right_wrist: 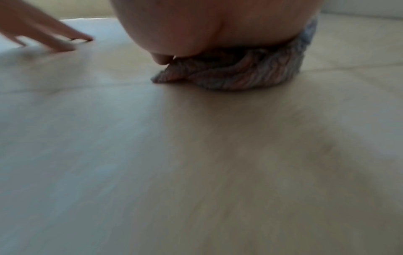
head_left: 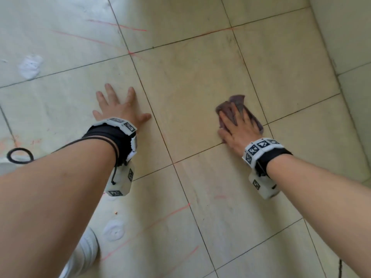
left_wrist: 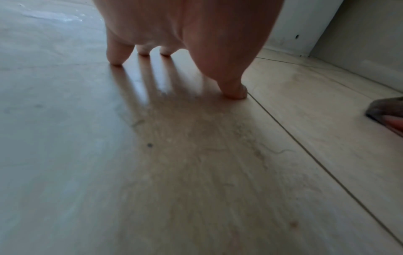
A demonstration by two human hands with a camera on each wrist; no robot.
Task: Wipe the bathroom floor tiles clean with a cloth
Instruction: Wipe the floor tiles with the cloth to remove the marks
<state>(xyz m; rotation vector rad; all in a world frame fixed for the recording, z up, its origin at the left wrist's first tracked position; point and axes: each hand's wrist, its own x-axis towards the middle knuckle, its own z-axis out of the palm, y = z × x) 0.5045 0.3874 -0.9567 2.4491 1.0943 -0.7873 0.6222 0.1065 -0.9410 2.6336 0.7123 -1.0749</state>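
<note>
The floor is beige tiles (head_left: 196, 77) with dark grout lines. A crumpled purple-grey cloth (head_left: 239, 100) lies on a tile right of centre. My right hand (head_left: 239, 127) presses down on it with fingers laid flat over the fabric. The right wrist view shows the cloth (right_wrist: 240, 75) bunched under the palm (right_wrist: 218, 25), with the thumb tip at its left edge. My left hand (head_left: 118, 105) rests flat on the neighbouring tile with fingers spread and holds nothing. In the left wrist view its fingertips (left_wrist: 116, 58) touch the floor and the cloth (left_wrist: 383, 107) shows at the right edge.
Red streaks (head_left: 120, 26) cross the far tiles and more (head_left: 176, 210) run near me. White foam blobs (head_left: 30, 66) (head_left: 114, 229) sit at left. A black cord loop (head_left: 19, 155) lies far left. The wall base (head_left: 351, 57) borders the right side. My white shoe (head_left: 84, 251) is at the bottom.
</note>
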